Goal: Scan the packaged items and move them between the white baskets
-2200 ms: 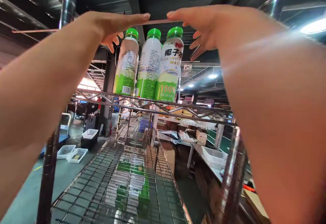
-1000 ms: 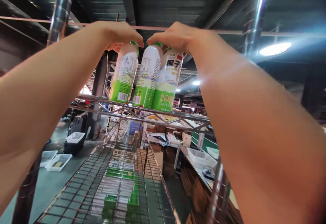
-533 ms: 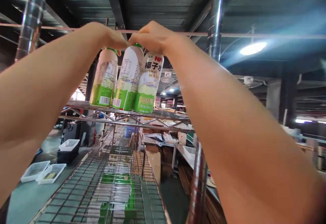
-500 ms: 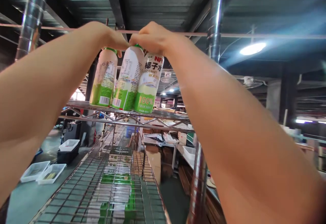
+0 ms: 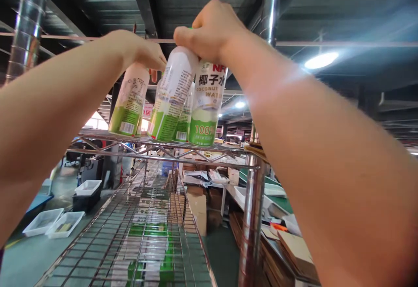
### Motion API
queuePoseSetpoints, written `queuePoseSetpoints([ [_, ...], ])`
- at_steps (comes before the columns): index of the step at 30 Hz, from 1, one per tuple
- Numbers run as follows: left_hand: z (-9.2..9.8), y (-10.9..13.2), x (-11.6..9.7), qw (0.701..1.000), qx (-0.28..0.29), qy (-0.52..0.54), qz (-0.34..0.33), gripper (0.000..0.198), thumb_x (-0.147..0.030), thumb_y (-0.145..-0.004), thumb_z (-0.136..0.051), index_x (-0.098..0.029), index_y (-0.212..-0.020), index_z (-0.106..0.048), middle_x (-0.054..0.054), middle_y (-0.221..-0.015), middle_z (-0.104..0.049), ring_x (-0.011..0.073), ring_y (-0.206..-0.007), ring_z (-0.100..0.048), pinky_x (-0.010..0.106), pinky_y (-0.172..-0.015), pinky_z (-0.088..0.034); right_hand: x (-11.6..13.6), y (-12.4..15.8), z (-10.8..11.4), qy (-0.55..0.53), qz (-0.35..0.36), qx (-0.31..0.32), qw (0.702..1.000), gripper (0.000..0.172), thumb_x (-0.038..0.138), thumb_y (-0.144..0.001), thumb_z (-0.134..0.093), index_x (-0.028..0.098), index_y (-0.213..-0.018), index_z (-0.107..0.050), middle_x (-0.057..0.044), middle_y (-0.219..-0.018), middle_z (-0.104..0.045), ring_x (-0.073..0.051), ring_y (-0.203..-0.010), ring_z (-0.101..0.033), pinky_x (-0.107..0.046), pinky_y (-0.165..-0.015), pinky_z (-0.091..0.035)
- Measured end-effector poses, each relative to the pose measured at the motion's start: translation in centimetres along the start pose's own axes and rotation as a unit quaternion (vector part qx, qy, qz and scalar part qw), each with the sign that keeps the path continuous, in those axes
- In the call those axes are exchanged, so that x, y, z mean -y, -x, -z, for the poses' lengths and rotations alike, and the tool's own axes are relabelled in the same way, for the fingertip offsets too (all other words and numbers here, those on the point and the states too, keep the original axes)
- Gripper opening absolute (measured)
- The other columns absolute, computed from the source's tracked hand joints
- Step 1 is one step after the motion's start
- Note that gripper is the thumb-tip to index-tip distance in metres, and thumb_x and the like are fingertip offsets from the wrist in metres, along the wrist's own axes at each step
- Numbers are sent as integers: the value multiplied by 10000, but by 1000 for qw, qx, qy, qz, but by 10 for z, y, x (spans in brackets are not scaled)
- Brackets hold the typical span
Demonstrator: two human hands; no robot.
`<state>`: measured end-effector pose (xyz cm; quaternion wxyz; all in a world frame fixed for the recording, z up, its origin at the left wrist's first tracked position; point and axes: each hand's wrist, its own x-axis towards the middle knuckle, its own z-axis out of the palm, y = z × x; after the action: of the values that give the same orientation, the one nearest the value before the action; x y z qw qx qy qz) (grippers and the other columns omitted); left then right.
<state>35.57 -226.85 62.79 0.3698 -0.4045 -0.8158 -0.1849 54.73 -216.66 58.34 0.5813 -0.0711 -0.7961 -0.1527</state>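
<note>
Upright on the top wire shelf [image 5: 225, 148] are several green-and-white coconut water bottles. My right hand [image 5: 212, 30] is closed over the top of the middle bottle [image 5: 173, 95], which leans toward the right; a green cap edge shows under my thumb. Close under the same hand stands the front-label bottle [image 5: 207, 104], its cap hidden. My left hand [image 5: 146, 54] reaches over the left bottle [image 5: 129, 99] and hides its cap. Its fingers hang apart, pointing down, between the left and middle bottles. Another bottle [image 5: 183, 121] shows partly behind.
A lower wire shelf [image 5: 98, 243] runs away from me, with green-and-white boxes [image 5: 153, 252] beneath it. Metal posts [image 5: 251, 217] frame the rack. White trays [image 5: 65, 224] lie on the floor at left. Cardboard [image 5: 294, 245] and a cluttered workbench stand at right.
My right hand has risen and moved right, and the middle and front-label bottles have shifted right. A gap has widened beside the left bottle, and bottles behind now show.
</note>
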Motion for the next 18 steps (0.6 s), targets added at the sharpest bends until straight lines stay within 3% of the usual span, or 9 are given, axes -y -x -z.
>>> queuePoseSetpoints([
  [2,-6,-5,1,999,3,-34,-41,325,-450,-898,-781,-202,-1096,-847,-12,-876,-788,236,-1051,-694,427,-1218,-476,-7,-5,-4,2,-31,-5,1000,405,608,-905,-682,249,-876,-496,-2,-818,-351,-176,-754,-426,-343,-734,-340],
  [5,-8,-1,-3,997,-6,-48,-60,288,-445,-878,-746,-182,-933,-850,16,-769,-727,255,-881,-708,469,-1072,-567,-13,-13,-7,-2,-58,2,998,391,563,-811,-710,237,-1004,-610,-9,-820,-438,-216,-816,-531,-401,-827,-471],
  [10,-1,22,-20,994,3,-40,-105,282,-373,-933,-681,-171,-1058,-832,4,-923,-762,211,-893,-696,388,-981,-583,-6,-19,-2,32,-80,117,989,342,487,-790,-701,228,-1013,-711,-25,-802,-602,-212,-730,-542,-504,-864,-555],
  [14,6,25,-21,996,-46,-46,-69,404,-479,-921,-690,-157,-1111,-843,23,-871,-722,218,-856,-679,374,-923,-588,-5,-28,-5,99,-80,154,980,449,588,-764,-687,248,-1058,-698,-48,-836,-654,-278,-755,-606,-621,-921,-563],
  [18,6,27,-10,993,-91,-79,2,532,-601,-859,-686,-141,-1065,-856,103,-966,-751,298,-924,-706,481,-954,-608,-15,-37,-16,120,-105,183,970,493,621,-724,-666,246,-1043,-689,-75,-915,-718,-324,-757,-665,-651,-850,-591],
])
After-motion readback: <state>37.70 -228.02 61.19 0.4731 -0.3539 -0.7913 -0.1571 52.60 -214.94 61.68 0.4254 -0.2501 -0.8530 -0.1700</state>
